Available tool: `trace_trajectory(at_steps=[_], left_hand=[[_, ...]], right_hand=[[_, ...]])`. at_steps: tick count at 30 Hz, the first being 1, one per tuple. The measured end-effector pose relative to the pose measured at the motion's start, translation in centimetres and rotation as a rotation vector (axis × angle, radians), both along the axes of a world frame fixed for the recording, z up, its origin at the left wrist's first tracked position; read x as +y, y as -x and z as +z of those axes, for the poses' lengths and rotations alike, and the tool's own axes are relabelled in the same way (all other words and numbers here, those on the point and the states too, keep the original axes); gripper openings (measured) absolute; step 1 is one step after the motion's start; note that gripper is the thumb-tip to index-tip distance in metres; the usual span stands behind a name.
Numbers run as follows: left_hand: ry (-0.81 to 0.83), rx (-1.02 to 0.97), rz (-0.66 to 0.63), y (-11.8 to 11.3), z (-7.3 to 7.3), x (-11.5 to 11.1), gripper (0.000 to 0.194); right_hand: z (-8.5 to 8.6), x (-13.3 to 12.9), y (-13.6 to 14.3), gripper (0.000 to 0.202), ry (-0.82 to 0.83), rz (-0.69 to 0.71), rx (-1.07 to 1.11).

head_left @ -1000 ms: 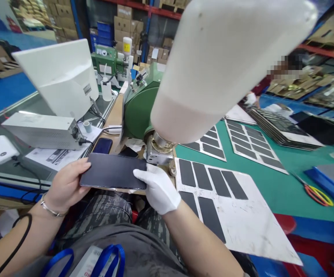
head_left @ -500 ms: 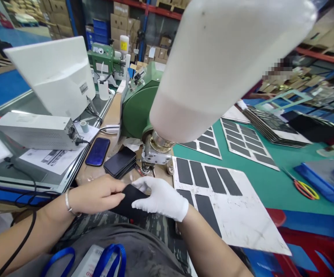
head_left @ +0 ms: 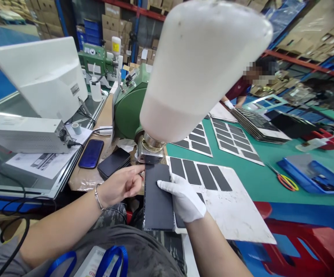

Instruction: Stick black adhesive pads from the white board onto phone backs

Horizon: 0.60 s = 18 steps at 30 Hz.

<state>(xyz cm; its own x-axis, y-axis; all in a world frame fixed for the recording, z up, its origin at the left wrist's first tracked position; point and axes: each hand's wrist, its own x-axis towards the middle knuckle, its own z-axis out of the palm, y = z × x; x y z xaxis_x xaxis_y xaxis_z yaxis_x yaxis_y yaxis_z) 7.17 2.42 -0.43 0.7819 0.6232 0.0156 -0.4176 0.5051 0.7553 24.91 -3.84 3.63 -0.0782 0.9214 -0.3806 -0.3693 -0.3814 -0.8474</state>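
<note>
A flat black rectangular panel (head_left: 158, 200) stands lengthwise in front of me, its far end against the metal head (head_left: 152, 156) of the green machine (head_left: 128, 104). My right hand (head_left: 185, 198), in a white glove, grips the panel's right edge with the thumb across its face. My bare left hand (head_left: 126, 182) is at its upper left edge: the index finger points to the far corner near the metal head, and the other fingers are loosely curled without holding anything. Over the head leans a big upturned white bottle (head_left: 195, 77) partly filled with pale liquid.
To the left lie a stack of black pieces (head_left: 113, 163) and a phone (head_left: 91, 154). On the right, a white board (head_left: 236, 215) carries black rectangles; beyond are scissors (head_left: 287, 182), a blue tray (head_left: 299, 186) and a co-worker (head_left: 237, 90). Red stools (head_left: 314, 246) stand below.
The panel has turned lengthwise and moved right, up to the metal head. My left hand has let go its pinch and stretched the index finger forward. My right hand has shifted to the panel's right edge.
</note>
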Motion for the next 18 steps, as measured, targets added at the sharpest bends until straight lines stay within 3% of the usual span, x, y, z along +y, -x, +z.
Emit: trace_trajectory(at_steps=[4,11,15,18], left_hand=[[-0.015,-0.034,0.084,3.4,0.3,0.0,0.047],[-0.022,0.046,0.346,9.5,0.6,-0.7,0.051],[-0.060,0.062,0.330,9.7,0.1,-1.1,0.048],[-0.124,0.130,0.293,8.9,-0.4,-1.2,0.050]], right_hand=[[0.1,1.4,3.0,0.030,-0.052,0.095,0.060],[0.3,3.6,8.5,0.035,-0.175,0.242,0.056],[0.5,3.2,7.9,0.034,-0.230,0.340,-0.058],[-0.1,2.2,4.5,0.037,-0.240,0.419,-0.192]])
